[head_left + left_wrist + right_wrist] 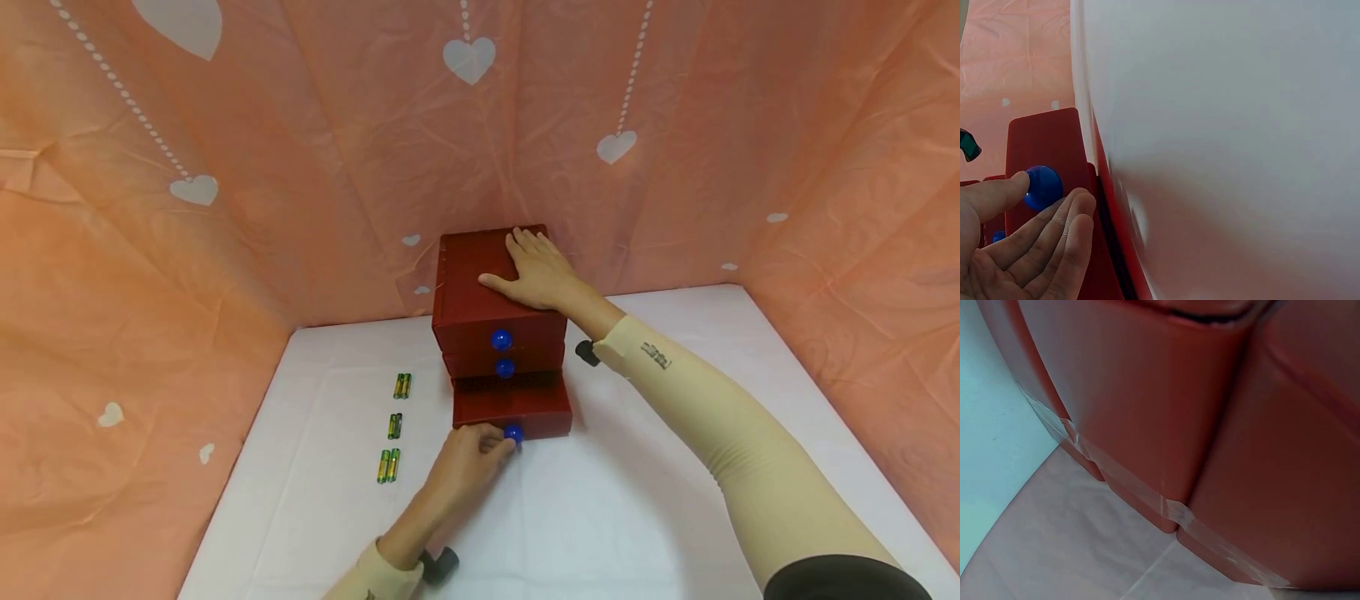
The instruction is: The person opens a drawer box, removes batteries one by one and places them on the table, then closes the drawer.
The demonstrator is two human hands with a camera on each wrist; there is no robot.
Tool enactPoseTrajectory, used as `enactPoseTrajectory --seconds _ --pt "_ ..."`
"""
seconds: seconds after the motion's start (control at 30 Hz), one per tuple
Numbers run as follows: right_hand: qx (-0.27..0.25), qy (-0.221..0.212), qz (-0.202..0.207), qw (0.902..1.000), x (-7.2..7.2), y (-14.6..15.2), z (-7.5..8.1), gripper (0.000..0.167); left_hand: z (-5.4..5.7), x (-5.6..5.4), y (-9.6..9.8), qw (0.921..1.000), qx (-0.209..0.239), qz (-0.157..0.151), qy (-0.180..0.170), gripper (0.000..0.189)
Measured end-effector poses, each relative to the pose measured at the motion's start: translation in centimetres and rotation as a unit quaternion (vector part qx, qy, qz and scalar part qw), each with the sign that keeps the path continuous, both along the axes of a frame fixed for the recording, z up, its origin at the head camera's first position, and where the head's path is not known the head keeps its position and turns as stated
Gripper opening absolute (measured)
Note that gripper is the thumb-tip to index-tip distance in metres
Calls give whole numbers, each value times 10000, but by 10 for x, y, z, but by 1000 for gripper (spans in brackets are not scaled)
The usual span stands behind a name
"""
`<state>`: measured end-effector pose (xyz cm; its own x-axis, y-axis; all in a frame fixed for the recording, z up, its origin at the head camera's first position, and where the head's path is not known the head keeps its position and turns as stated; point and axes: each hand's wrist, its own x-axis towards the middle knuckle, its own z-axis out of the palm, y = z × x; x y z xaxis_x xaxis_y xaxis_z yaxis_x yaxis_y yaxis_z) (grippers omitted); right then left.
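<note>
A dark red cabinet (480,283) of three stacked drawers has a round blue knob on each front. Its bottom drawer (487,407) is pulled out toward me. My left hand (468,458) pinches that drawer's blue knob (513,433). In the left wrist view the thumb lies on one side of the knob (1044,187) and the fingers on the other. On the cabinet's top rests my right hand (536,271), palm down with fingers spread. The right wrist view shows only the red cabinet side (1141,394), with clear tape across it.
Three pairs of green and yellow batteries lie in a column left of the cabinet, the far pair (402,386), middle pair (395,426) and near pair (388,466). A white cloth (600,517) covers the table. Orange sheeting (360,167) with pale hearts hangs behind and at both sides.
</note>
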<state>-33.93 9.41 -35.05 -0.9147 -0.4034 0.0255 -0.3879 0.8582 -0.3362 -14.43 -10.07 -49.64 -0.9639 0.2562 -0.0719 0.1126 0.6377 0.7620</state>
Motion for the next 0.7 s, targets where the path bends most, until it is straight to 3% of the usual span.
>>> enactPoseTrajectory --seconds 0.7 --pt "-29 -14 5 10000 1 1 0 107 0 -23 3 9999 -5 100 -33 25"
